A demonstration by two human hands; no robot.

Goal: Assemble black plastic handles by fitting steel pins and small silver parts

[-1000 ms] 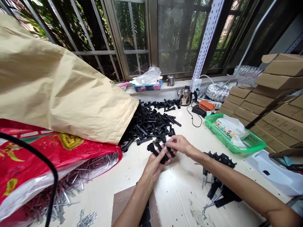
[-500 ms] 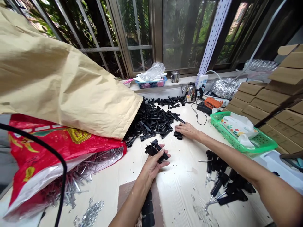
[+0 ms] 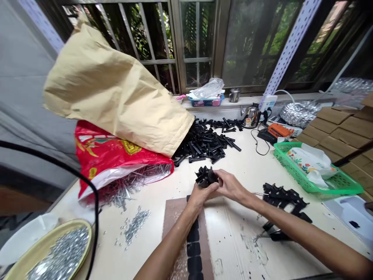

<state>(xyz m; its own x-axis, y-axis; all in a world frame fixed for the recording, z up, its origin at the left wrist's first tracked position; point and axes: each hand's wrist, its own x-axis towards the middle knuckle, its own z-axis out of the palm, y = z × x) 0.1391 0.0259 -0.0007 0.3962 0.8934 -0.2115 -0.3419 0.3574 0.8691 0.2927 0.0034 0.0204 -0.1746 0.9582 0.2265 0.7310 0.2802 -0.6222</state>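
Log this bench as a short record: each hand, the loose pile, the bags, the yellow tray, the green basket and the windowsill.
left hand: holding a bundle of black parts
right hand: at the same bundle, grip partly hidden
loose pile: similar black parts, by the tan bag's end
bags: tan bag above red bag; thin metal rods at the red one's open end
yellow tray: small silvery pieces
green basket: tissue pack
windowsill: blue basket, metal cup
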